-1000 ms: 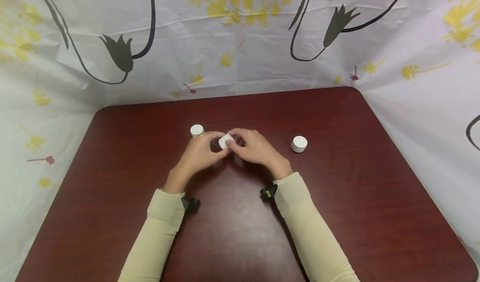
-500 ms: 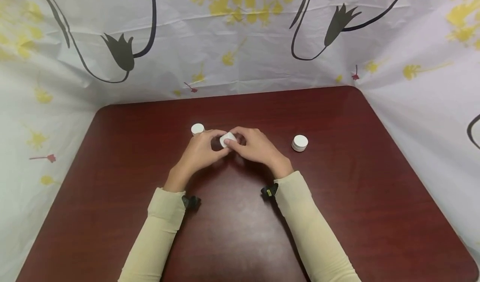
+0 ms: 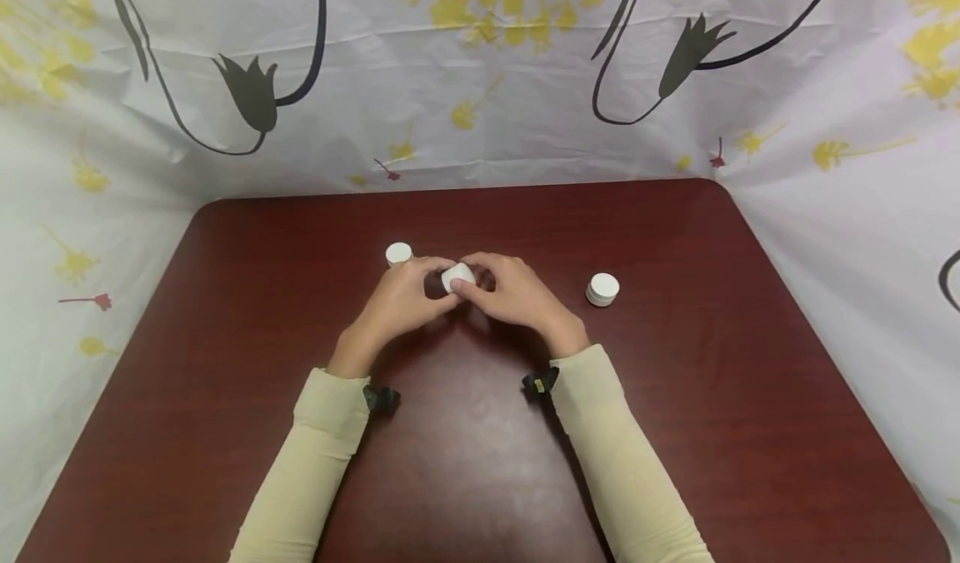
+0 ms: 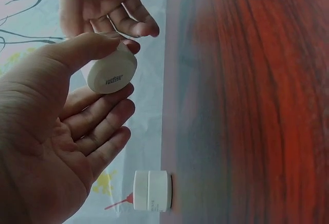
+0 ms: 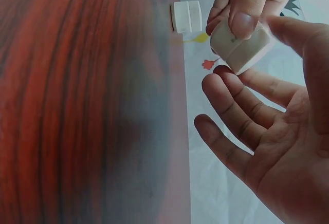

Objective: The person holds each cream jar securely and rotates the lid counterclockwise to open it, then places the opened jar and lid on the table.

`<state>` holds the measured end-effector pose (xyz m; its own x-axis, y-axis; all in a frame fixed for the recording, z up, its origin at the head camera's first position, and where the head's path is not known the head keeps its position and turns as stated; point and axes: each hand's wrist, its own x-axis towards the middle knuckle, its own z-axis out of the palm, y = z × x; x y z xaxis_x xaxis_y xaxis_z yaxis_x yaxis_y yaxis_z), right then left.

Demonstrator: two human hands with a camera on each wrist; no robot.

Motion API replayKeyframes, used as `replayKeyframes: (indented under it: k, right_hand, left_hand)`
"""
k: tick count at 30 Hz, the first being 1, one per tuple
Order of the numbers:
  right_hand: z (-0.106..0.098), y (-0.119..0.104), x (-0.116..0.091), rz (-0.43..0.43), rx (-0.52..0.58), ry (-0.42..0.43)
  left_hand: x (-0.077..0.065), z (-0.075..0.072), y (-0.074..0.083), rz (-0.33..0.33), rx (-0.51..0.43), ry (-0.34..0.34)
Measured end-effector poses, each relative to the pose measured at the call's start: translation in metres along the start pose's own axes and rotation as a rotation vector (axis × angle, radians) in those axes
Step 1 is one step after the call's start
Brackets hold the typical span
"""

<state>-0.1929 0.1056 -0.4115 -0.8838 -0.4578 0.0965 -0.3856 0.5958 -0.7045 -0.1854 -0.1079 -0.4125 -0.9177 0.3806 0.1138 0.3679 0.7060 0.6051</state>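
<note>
Both hands meet over the table around a small white lidded jar (image 3: pixel 459 277). My left hand (image 3: pixel 401 301) holds it between thumb and fingers; in the left wrist view the jar (image 4: pixel 114 72) is tilted, with small dark print on its flat end. From the other side my right hand (image 3: pixel 513 295) grips the same jar, thumb on its near side. The seam between lid and body shows on the jar (image 5: pixel 241 47) in the right wrist view. Behind the left hand stands a second white jar (image 3: pixel 399 253), partly hidden by the fingers.
Another white jar (image 3: pixel 602 289) stands on the dark red table (image 3: pixel 675 413), right of the right hand. A white flower-printed cloth (image 3: pixel 525 130) hangs behind the table and along both sides. Each wrist wears a small black camera.
The view has shifted slightly as the head moved. Both hands keep their hold on the jar, which has turned only slightly between them. The other jars stay in place.
</note>
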Motion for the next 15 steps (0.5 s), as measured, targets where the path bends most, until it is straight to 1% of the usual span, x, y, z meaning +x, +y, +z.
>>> replayKeyframes:
  k: [6, 11, 15]
  right_hand:
    - [-0.0021, -0.0047, 0.0011, 0.033, -0.001, 0.038]
    - [0.0000, -0.0061, 0.0000, 0.034, 0.007, 0.020]
    - [0.0021, -0.0060, -0.0006, 0.024, 0.014, 0.014]
  left_hand:
    - [-0.0002, -0.0011, 0.0004, 0.016, -0.004, 0.006]
    - [-0.0019, 0.0000, -0.0015, 0.010, -0.012, -0.008]
    - [-0.0023, 0.0009, -0.0028, 0.010, -0.024, -0.002]
